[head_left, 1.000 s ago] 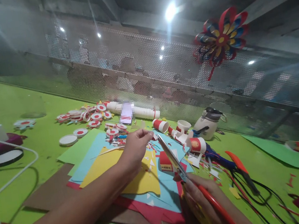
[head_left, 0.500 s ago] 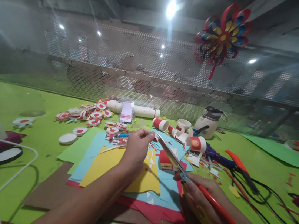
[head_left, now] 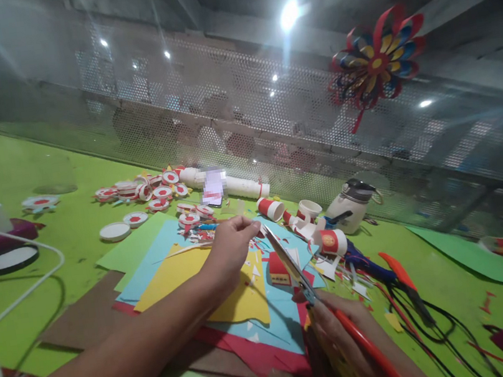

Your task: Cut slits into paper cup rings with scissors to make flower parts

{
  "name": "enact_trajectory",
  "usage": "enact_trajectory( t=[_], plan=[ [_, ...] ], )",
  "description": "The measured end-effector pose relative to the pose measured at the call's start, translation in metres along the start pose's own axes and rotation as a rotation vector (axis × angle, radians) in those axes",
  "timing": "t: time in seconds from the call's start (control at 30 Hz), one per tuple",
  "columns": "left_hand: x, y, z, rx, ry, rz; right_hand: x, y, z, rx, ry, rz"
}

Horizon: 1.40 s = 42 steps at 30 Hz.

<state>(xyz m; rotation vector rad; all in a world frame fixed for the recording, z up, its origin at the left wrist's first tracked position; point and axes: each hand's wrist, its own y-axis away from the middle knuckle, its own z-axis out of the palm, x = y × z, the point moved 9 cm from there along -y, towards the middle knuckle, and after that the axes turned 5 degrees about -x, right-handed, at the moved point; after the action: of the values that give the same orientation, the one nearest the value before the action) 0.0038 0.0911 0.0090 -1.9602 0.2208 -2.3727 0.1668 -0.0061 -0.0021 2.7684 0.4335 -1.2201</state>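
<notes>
My left hand [head_left: 230, 251] is closed in a pinch on a small red-and-white paper piece [head_left: 260, 230], held over the paper stack. In my right hand [head_left: 340, 320] is a pair of scissors [head_left: 300, 276] with a red-orange handle. The blades point up and away, their tips touching or right beside the paper piece. Under my hands lie coloured sheets: a yellow sheet [head_left: 189, 279] on top, a light blue sheet [head_left: 286, 328] beneath it, with white and red scraps scattered about. Close to the blades sits a red-and-cream paper cup piece [head_left: 279, 270].
Red-and-white paper discs [head_left: 162, 193] cluster behind the sheets, near a phone [head_left: 213, 188] leaning on a white tube [head_left: 246, 186]. Paper cups [head_left: 333, 242], a bottle [head_left: 351, 205] and a glue gun [head_left: 366, 262] with trailing cables lie to the right. A power strip [head_left: 16, 230] is at left.
Both hands stay almost in place. The scissor blades look slightly closer together at the paper piece; otherwise the scene is the same.
</notes>
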Motion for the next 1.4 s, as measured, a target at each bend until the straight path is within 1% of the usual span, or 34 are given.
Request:
enact_trajectory(
  t=[0.13,0.23,0.33,0.47,0.57,0.77,0.93,1.0,1.27,1.4],
  plan=[
    [-0.001,0.0,-0.001,0.008,0.0,-0.013,-0.004,0.001,-0.003,0.034,0.001,-0.014],
    [-0.001,0.0,-0.001,-0.003,-0.003,-0.006,-0.006,0.002,-0.004,0.031,0.02,-0.013],
    [-0.002,0.0,-0.001,-0.003,-0.004,-0.009,-0.004,0.002,-0.002,0.007,0.03,-0.004],
    [-0.002,-0.001,0.0,-0.006,0.006,-0.004,-0.002,0.0,-0.002,0.016,0.052,-0.013],
    [-0.002,-0.001,0.001,-0.014,0.01,-0.008,0.003,-0.001,0.001,-0.008,0.052,0.021],
    [-0.002,0.0,0.001,-0.019,0.023,-0.02,0.003,0.002,-0.002,0.021,0.068,0.011],
    [-0.002,-0.001,0.002,-0.022,0.036,-0.016,0.007,0.0,0.004,-0.067,0.063,0.031],
    [-0.003,-0.001,0.002,-0.02,0.042,-0.019,0.008,0.0,0.005,-0.084,0.049,0.048],
    [-0.002,-0.001,0.002,-0.018,0.03,-0.008,0.009,0.001,0.003,-0.035,-0.009,0.053],
    [-0.002,-0.001,0.001,-0.014,0.027,-0.006,0.011,0.0,0.0,0.038,-0.041,0.038]
  ],
)
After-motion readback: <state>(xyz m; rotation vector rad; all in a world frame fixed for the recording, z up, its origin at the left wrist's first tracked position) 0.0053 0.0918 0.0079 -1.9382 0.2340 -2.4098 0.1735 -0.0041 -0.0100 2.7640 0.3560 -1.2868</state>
